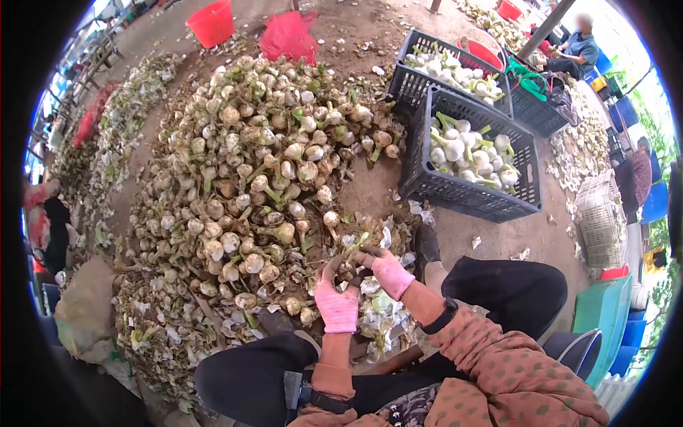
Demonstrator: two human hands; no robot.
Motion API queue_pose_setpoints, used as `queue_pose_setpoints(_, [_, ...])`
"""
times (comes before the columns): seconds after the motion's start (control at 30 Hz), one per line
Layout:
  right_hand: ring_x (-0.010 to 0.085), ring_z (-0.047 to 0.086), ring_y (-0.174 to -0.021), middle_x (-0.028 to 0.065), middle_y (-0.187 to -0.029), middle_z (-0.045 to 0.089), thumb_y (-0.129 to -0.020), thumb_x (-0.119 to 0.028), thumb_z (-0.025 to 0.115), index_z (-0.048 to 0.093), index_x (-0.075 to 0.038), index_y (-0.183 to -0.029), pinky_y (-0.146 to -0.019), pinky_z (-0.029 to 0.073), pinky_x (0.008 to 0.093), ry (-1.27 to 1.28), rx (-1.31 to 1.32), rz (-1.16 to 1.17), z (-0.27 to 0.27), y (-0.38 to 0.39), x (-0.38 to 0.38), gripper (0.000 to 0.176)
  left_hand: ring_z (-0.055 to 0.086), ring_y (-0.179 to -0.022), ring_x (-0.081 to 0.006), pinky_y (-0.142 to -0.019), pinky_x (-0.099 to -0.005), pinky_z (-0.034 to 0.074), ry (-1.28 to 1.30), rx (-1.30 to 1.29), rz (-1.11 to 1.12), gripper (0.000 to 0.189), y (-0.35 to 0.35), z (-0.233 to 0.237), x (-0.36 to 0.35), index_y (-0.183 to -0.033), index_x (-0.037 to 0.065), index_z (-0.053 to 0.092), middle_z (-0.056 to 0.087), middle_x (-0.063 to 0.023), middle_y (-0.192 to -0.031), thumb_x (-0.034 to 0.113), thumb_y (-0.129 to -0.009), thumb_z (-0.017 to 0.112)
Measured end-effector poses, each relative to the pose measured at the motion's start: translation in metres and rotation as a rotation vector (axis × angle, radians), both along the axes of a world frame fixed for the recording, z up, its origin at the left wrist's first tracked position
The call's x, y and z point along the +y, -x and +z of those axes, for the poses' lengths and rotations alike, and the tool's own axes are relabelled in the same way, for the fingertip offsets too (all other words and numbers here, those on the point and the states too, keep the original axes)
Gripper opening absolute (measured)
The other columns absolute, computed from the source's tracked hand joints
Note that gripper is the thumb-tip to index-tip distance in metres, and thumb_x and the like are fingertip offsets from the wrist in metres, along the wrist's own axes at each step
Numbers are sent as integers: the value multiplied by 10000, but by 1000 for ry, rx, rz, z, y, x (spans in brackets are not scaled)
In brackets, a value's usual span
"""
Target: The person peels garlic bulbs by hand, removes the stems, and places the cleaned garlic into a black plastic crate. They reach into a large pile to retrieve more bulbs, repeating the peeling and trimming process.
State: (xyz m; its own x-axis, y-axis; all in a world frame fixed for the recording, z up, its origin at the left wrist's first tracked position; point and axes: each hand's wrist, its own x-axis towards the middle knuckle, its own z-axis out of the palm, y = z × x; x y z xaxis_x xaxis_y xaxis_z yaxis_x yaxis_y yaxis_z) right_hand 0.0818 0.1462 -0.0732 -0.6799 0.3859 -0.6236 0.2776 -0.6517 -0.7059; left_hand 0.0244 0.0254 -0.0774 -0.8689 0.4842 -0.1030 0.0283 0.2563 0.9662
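Note:
My left hand (337,303) and my right hand (388,273), in pink gloves with darkened fingers, meet above the peelings between my legs. Their fingers curl together around a garlic bulb (347,270), mostly hidden by them. Just left of and beyond my hands spreads a large heap of unpeeled garlic (242,171), dirty bulbs with short stalks. Below my right hand lie loose white and green peelings (384,317).
Right of the heap, a black crate (473,186) holds clean white garlic, with another filled crate (455,64) behind it. A red bucket (211,25) and red net bag (289,39) stand beyond. A person (578,50) sits far right. Peel piles (135,121) line the left.

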Motion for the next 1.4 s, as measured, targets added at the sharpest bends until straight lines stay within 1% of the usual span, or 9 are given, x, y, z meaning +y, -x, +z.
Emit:
queue_pose_setpoints(0.23, [136, 584, -857, 75, -983, 655, -866, -187, 661, 599, 50, -1073, -752, 476, 272, -457, 99, 140, 36, -4, -9, 321, 606, -882, -257, -793, -337, 485, -143, 129, -7, 439, -12, 26, -8, -1046, 19, 631, 603, -129, -956, 75, -639, 785])
queue_pose_setpoints(0.57, [110, 578, -885, 67, -990, 641, -898, -175, 620, 587, 37, -1104, -798, 472, 255, -139, 190, 87, 63, -22, -12, 297, 601, -939, -213, -848, -320, 489, -201, 65, -43, 498, -13, 44, -19, -1085, 7, 629, 592, -118, -1039, 31, -618, 801])
queue_pose_setpoints(0.77, [146, 593, -911, 88, -1013, 654, -868, -125, 634, 592, 43, -1097, -808, 476, 285, -351, 167, 188, 69, -25, -8, 287, 602, -944, -173, -854, -295, 495, -233, 32, -61, 503, -15, 59, -18, -1085, -22, 611, 605, -97, -1062, -2, -623, 808])
queue_pose_setpoints(0.93, [175, 613, -898, 135, -988, 672, -837, -101, 639, 608, 48, -1059, -792, 478, 294, -594, 72, 209, 74, -30, -8, 268, 610, -896, -145, -814, -276, 501, -370, -385, -35, 441, -17, 60, -16, -1087, -4, 606, 645, -72, -994, 62, -702, 811])
queue_pose_setpoints(1.0, [187, 626, -865, 146, -967, 679, -835, -117, 641, 617, 48, -1037, -774, 485, 301, -603, -10, 273, 75, -34, -6, 262, 622, -871, -151, -782, -280, 513, -378, -335, -47, 406, -14, 42, -16, -1094, -1, 591, 644, -70, -976, 143, -765, 781])
queue_pose_setpoints(1.07, [161, 622, -854, 128, -954, 684, -813, -81, 655, 626, 49, -1032, -774, 490, 287, -710, 8, 293, 66, -36, -5, 256, 622, -806, -128, -718, -259, 523, -479, -678, 96, 436, -14, 27, -14, -1134, -28, 561, 641, -71, -948, 216, -820, 741])
queue_pose_setpoints(1.2, [146, 631, -843, 109, -943, 690, -755, -29, 685, 640, 39, -1019, -775, 499, 277, -802, 82, 170, 63, -41, -15, 277, 661, -723, -187, -560, -307, 538, -485, -879, 17, 436, -12, 30, -19, -1167, 35, 506, 640, -96, -926, 400, -932, 553])
queue_pose_setpoints(1.33, [196, 659, -817, 157, -880, 690, -765, -38, 631, 667, 2, -971, -754, 511, 323, -1104, -31, 128, 39, -40, -20, 213, 601, -900, -170, -755, -291, 520, -506, -735, 112, 451, -22, 21, -11, -1219, 32, 500, 599, -71, -1072, 345, -913, 604])
queue_pose_setpoints(1.4, [256, 668, -814, 185, -860, 680, -775, -62, 616, 667, -5, -965, -758, 509, 341, -951, -8, 116, 51, -45, -19, 205, 558, -972, -157, -851, -275, 477, -519, -581, -96, 458, -17, 12, -17, -1249, 15, 493, 564, -73, -1146, 210, -876, 673])
